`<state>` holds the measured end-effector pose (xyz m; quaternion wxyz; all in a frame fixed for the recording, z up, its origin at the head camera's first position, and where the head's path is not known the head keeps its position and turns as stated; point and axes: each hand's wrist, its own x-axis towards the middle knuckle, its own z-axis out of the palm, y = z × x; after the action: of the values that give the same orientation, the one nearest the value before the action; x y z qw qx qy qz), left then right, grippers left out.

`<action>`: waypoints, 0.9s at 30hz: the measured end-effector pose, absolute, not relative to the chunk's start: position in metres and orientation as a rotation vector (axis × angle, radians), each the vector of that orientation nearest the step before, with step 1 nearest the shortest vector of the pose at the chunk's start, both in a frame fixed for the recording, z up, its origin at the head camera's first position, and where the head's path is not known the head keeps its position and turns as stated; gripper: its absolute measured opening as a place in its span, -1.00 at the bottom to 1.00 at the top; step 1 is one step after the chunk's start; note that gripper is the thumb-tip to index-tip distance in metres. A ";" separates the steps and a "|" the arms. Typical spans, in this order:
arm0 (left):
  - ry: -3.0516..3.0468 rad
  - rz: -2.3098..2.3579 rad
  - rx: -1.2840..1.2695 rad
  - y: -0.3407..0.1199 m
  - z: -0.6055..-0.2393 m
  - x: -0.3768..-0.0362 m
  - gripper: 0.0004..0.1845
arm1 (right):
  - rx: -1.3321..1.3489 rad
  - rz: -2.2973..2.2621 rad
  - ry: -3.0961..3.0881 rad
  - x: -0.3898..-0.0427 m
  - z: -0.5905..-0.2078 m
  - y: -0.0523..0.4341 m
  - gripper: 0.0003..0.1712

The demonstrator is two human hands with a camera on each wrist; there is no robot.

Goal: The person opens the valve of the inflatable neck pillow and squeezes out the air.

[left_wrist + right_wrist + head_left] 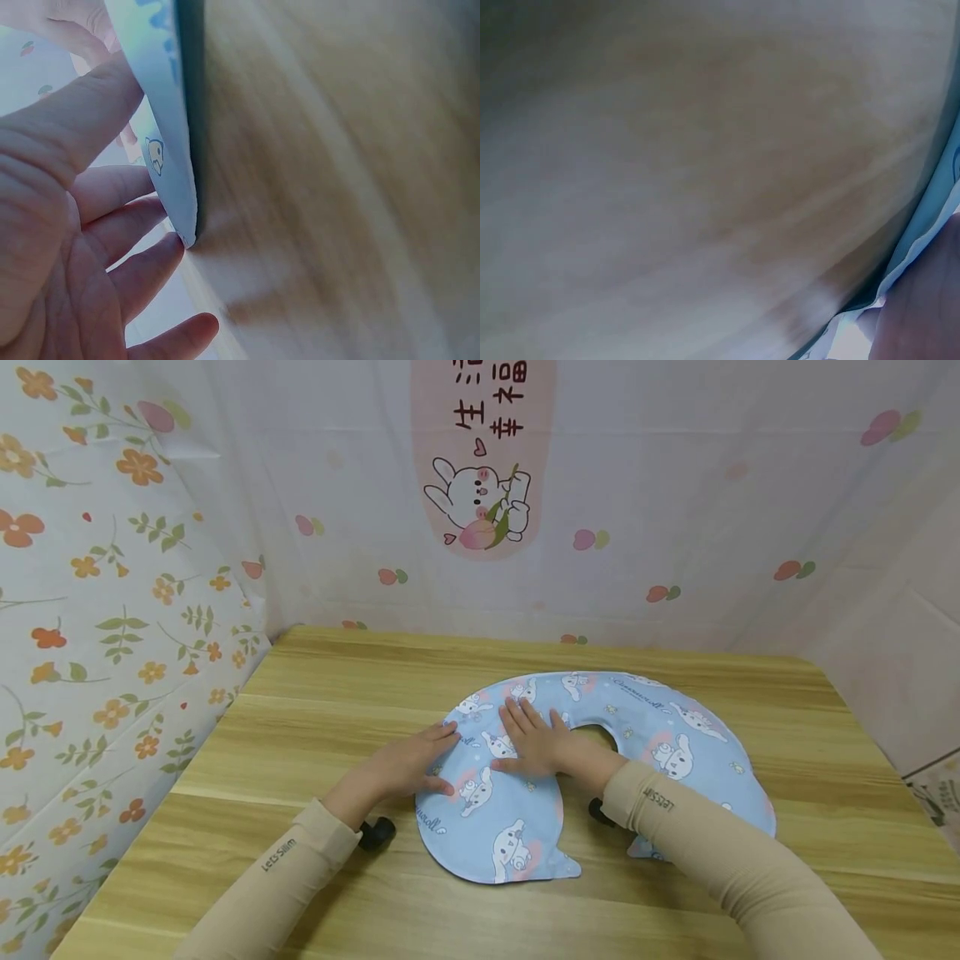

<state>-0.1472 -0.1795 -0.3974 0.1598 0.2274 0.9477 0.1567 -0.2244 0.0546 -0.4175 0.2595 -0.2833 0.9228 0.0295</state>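
A flat, U-shaped blue fabric cover (675, 743) printed with white cartoon dogs lies on the wooden table (315, 693). My left hand (416, 760) rests at the cover's left edge, fingers straight and touching the cloth. My right hand (532, 739) lies flat on the cover's left arm, fingers spread and pressing down. In the left wrist view my left hand's fingers (112, 225) are extended beside the cover's thin edge (176, 172). The right wrist view is blurred wood with a strip of the cover (930, 217) at the right edge.
Floral sheeting (97, 610) walls the table on the left, and a white sheet with a rabbit picture (480, 502) stands behind. Bare wood lies all around the cover. Both forearms wear beige sleeves (720, 852).
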 end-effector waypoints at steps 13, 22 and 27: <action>2.698 0.433 0.634 -0.179 -0.397 -0.149 -0.08 | -0.731 0.099 2.505 -0.234 -0.406 0.049 0.09; 2.702 0.429 0.637 -0.178 -0.395 -0.150 -0.07 | -0.778 0.064 2.519 -0.237 -0.398 0.049 -0.02; 2.706 0.406 0.632 -0.177 -0.397 -0.150 -0.06 | -0.848 0.114 2.524 -0.237 -0.398 0.047 -0.06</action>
<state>-0.1500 -0.1772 -0.3966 0.1659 0.2219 0.9502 0.1424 -0.2373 0.0466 -0.3976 0.2361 -0.3092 0.9203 0.0417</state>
